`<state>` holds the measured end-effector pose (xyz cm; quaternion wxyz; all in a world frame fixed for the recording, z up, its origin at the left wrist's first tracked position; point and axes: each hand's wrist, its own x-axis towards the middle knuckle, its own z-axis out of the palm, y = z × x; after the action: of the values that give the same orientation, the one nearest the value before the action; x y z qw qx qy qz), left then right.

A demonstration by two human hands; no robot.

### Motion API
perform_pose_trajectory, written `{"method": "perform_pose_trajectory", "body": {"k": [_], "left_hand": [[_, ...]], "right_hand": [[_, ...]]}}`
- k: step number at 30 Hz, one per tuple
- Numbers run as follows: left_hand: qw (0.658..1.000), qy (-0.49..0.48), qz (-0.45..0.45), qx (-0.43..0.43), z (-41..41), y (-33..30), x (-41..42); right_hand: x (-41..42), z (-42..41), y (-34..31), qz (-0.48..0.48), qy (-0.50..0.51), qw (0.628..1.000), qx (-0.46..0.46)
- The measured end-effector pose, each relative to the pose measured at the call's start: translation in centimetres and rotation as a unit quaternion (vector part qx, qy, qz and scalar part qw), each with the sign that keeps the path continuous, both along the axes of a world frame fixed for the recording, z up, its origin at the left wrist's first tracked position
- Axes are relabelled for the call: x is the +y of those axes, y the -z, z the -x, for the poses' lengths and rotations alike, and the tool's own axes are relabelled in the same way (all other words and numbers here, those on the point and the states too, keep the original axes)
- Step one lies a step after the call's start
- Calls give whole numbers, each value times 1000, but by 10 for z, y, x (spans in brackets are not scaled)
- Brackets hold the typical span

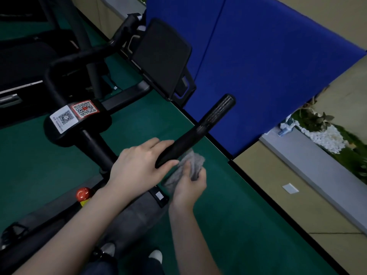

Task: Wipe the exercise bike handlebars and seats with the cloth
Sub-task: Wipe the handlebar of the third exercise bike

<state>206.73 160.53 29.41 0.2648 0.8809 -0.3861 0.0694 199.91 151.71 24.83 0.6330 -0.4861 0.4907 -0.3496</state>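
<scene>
Green floor [228, 225] under black bike, blue wall pads [268, 66] beside.

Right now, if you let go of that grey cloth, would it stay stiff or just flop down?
Probably flop. The grey cloth is bunched and wrinkled where the right hand grips it, with a loose end hanging below, so it looks soft. It likely weighs little, since it is held by the fingers alone. It would not roll, unlike the round handlebar.
</scene>
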Motion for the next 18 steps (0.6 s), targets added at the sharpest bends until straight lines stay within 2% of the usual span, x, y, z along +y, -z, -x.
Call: {"method": "perform_pose_trajectory", "body": {"k": [3, 6, 8, 14, 18], "left_hand": [[1000, -4, 6, 5, 0, 0, 2], [1000, -8, 20, 15, 0, -1, 2], [999, -8, 32, 27, 0, -1, 2], [999, -8, 36, 21, -2, 2, 2], [999, -10, 40, 23, -1, 1, 3]], "right_hand": [[4, 0, -6, -20, -73, 997, -32], [5, -1, -20, -108, -115, 980, -117], [3, 5, -28, -141, -132, 971, -140], [-19, 0, -36, -115, -135, 975, -137], [-3, 9, -30, -121, -197, 964, -130]]}}
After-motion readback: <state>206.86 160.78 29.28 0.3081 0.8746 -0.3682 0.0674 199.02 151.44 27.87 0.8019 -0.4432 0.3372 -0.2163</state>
